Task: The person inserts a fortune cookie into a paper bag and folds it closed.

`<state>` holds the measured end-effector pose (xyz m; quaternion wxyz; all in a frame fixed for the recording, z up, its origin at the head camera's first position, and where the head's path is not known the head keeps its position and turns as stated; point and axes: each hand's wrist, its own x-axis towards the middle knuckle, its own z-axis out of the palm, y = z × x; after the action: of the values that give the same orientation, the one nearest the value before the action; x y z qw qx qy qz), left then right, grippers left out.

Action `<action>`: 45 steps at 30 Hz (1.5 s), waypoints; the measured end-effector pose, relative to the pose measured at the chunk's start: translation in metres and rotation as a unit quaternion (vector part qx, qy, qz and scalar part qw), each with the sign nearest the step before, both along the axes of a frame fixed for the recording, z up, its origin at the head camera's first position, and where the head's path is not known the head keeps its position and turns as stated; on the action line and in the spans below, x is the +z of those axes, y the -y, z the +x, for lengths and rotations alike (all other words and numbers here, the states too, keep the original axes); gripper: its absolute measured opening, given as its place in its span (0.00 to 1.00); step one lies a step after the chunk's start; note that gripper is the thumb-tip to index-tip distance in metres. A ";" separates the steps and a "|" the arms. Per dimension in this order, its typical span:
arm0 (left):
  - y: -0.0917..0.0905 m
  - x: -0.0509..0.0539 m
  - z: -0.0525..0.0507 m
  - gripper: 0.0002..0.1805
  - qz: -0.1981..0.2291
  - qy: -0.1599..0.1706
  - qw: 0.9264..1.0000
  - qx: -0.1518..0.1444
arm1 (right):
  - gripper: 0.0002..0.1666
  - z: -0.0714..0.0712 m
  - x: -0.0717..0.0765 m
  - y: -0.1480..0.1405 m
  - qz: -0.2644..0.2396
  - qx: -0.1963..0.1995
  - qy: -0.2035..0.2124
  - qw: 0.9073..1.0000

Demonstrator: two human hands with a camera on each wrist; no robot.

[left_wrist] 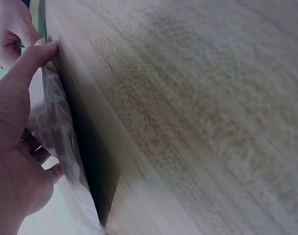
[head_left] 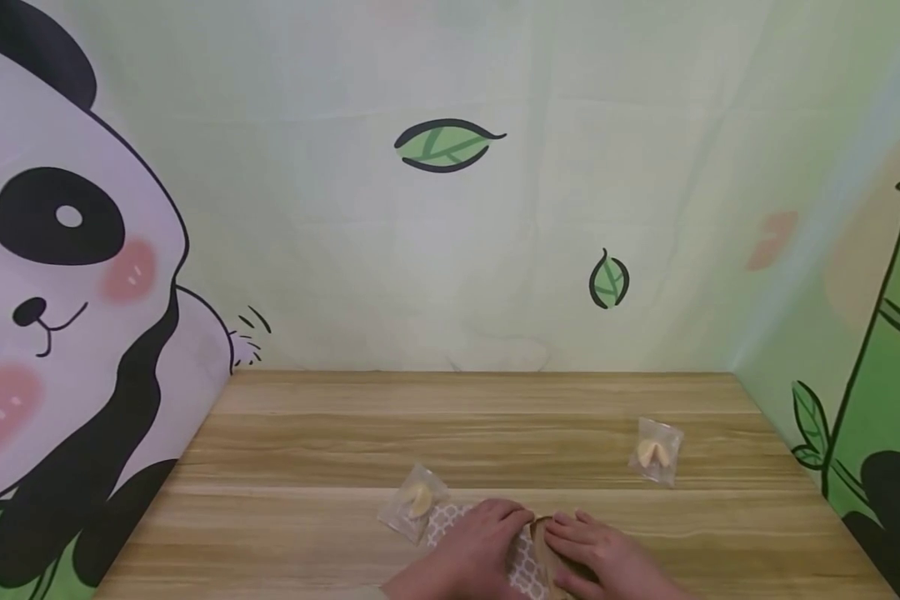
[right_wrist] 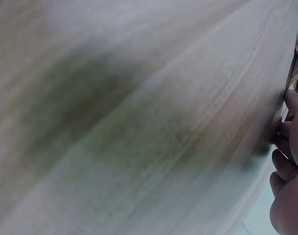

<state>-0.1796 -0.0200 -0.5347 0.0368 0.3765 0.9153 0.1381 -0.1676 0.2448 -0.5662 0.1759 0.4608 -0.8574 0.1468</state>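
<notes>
Gripping a patterned paper bag (head_left: 527, 571) on the near part of the wooden table (head_left: 307, 433), pinched between thumb and fingers of the left hand (head_left: 480, 546), and touched along its brown edge (head_left: 543, 554) by the right hand (head_left: 603, 557), too hidden to tell whether clamped or merely resting. Judging from the narrow gap at that edge, apparently partway through opening the bag, with more widening to do. Leaving outside it, untouched, one wrapped cookie (head_left: 420, 500) just beside the bag's far-left corner and a second cookie (head_left: 654, 452) well apart toward the right.
</notes>
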 end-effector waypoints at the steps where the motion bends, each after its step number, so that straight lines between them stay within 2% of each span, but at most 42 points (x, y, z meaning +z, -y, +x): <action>1: 0.000 0.001 0.000 0.54 0.003 0.003 1.000 0.002 | 0.27 0.000 0.000 0.000 0.002 -0.002 0.005 1.000; 6: 0.003 0.000 0.000 0.55 0.027 0.011 1.000 0.010 | 0.27 0.002 0.004 0.001 0.016 -0.013 0.035 0.999; 10: 0.004 0.001 0.001 0.53 0.030 0.006 1.000 0.007 | 0.28 0.002 0.005 0.001 0.016 -0.018 0.046 0.999; 17: 0.004 -0.001 0.000 0.47 0.029 -0.051 0.998 -0.007 | 0.26 0.001 0.007 0.000 -0.024 0.007 -0.008 1.000; 19: 0.004 -0.002 0.000 0.46 0.031 -0.063 0.997 -0.009 | 0.26 0.000 0.009 -0.002 -0.035 0.003 -0.021 0.999; 22: 0.005 -0.003 0.000 0.45 0.035 -0.059 0.998 -0.006 | 0.27 0.000 0.015 -0.005 -0.044 -0.020 -0.035 0.998; 27: 0.006 -0.002 -0.001 0.45 0.048 -0.027 0.998 -0.002 | 0.29 -0.003 0.026 -0.009 -0.061 -0.064 -0.026 0.996; 32: 0.007 -0.001 0.000 0.46 0.043 -0.038 0.998 -0.019 | 0.31 -0.006 0.033 -0.011 -0.050 -0.092 -0.020 0.994; 38: 0.009 -0.001 0.002 0.48 0.044 -0.033 0.998 -0.015 | 0.30 -0.009 0.038 -0.012 -0.018 -0.114 0.019 0.993; 45: 0.014 -0.006 0.004 0.50 0.049 -0.040 0.998 -0.001 | 0.30 -0.030 0.048 -0.004 -0.031 -0.125 0.095 0.987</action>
<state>-0.1757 -0.0342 -0.5411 -0.0184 0.3838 0.9079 0.1677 -0.1978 0.2488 -0.5186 0.1247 0.3282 -0.9162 0.1931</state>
